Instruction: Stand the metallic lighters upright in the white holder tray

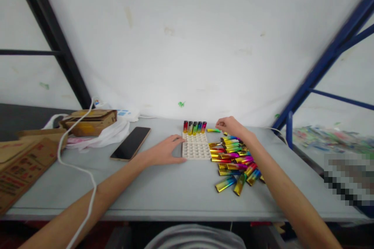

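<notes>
A white tray with rows of round holes (196, 149) lies on the grey table. Several shiny rainbow-coloured lighters (194, 127) stand upright in its far row. My left hand (165, 151) rests flat against the tray's left edge, fingers stretched out. A pile of loose lighters (233, 162) lies to the right of the tray. My right hand (232, 126) reaches over the far end of that pile with fingers pinched on a green and yellow lighter (213, 130) lying just behind the tray.
A dark phone (131, 143) lies left of the tray. Cardboard boxes (90, 121) and a white plastic bag (112, 132) sit at the far left, with a white cable (76, 167) running across the table. Blue shelf posts (318, 70) rise at the right.
</notes>
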Demonstrator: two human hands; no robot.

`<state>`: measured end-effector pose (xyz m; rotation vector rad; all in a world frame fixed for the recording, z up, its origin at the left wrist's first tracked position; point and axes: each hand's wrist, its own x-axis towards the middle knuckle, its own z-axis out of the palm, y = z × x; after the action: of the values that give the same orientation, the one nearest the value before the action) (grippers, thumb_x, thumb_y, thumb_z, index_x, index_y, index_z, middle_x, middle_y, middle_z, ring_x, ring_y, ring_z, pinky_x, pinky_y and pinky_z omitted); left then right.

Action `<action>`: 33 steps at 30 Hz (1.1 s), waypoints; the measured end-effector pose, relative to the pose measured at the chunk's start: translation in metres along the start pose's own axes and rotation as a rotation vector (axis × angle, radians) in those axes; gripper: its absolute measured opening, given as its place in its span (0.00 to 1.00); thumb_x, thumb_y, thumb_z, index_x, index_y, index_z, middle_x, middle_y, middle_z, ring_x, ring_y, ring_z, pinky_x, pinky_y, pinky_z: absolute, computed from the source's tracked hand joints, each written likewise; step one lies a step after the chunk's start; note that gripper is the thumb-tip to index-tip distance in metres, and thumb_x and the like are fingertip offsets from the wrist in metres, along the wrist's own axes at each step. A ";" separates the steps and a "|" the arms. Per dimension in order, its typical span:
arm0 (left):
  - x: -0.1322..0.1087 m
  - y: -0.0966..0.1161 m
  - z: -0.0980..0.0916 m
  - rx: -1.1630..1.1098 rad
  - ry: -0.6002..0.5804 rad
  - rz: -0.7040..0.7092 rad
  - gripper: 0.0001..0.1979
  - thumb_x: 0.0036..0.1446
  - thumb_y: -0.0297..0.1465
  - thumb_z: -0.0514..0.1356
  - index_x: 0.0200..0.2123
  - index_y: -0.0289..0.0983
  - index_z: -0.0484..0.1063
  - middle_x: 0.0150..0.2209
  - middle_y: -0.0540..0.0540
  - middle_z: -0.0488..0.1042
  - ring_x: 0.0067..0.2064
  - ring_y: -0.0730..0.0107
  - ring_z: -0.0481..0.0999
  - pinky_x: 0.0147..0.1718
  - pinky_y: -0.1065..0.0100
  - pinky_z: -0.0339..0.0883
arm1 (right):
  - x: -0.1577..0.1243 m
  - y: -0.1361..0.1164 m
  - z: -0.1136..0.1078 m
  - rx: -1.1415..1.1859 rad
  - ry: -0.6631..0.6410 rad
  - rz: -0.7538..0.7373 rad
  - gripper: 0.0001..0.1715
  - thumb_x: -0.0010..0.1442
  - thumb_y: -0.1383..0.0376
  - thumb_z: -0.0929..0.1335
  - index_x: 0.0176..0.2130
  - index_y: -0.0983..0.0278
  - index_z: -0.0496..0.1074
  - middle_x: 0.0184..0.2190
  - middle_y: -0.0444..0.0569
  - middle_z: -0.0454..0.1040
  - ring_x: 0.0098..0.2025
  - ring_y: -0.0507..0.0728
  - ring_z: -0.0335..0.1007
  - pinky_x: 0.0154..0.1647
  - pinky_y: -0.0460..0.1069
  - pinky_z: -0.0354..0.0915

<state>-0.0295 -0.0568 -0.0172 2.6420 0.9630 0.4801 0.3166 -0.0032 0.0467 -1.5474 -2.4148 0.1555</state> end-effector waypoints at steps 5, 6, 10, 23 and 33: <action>0.000 -0.001 -0.001 0.010 -0.005 -0.018 0.35 0.58 0.50 0.63 0.63 0.39 0.63 0.62 0.38 0.65 0.64 0.51 0.65 0.66 0.55 0.56 | 0.007 0.032 0.027 -0.157 0.019 -0.025 0.17 0.61 0.67 0.71 0.49 0.70 0.79 0.51 0.61 0.79 0.52 0.63 0.76 0.57 0.53 0.66; 0.000 -0.001 -0.001 0.012 -0.008 -0.020 0.36 0.57 0.51 0.64 0.63 0.39 0.63 0.62 0.38 0.65 0.64 0.51 0.65 0.66 0.56 0.56 | 0.011 0.035 0.032 -0.170 0.002 -0.031 0.17 0.61 0.67 0.71 0.50 0.69 0.79 0.52 0.61 0.78 0.54 0.64 0.75 0.58 0.53 0.65; -0.001 -0.002 -0.001 0.002 -0.006 -0.016 0.38 0.58 0.54 0.63 0.64 0.40 0.62 0.63 0.39 0.64 0.64 0.53 0.65 0.67 0.57 0.56 | 0.018 0.039 0.043 -0.155 -0.071 -0.020 0.13 0.60 0.69 0.71 0.45 0.67 0.80 0.48 0.59 0.81 0.50 0.63 0.77 0.55 0.52 0.66; -0.001 -0.004 0.005 0.027 0.042 -0.027 0.36 0.59 0.56 0.61 0.62 0.40 0.64 0.62 0.40 0.66 0.63 0.53 0.66 0.66 0.58 0.58 | -0.022 0.007 0.028 0.984 0.305 0.133 0.20 0.58 0.49 0.72 0.39 0.62 0.75 0.33 0.46 0.75 0.31 0.53 0.68 0.34 0.47 0.67; 0.002 0.000 0.002 0.012 0.026 -0.045 0.35 0.59 0.53 0.62 0.62 0.39 0.65 0.62 0.38 0.66 0.63 0.53 0.67 0.66 0.56 0.58 | -0.028 -0.058 0.033 1.556 0.187 0.054 0.22 0.59 0.46 0.73 0.41 0.57 0.67 0.23 0.36 0.60 0.20 0.47 0.51 0.21 0.42 0.54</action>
<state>-0.0273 -0.0559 -0.0187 2.6251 1.0340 0.5005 0.2677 -0.0508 0.0241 -0.7347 -1.2559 1.3806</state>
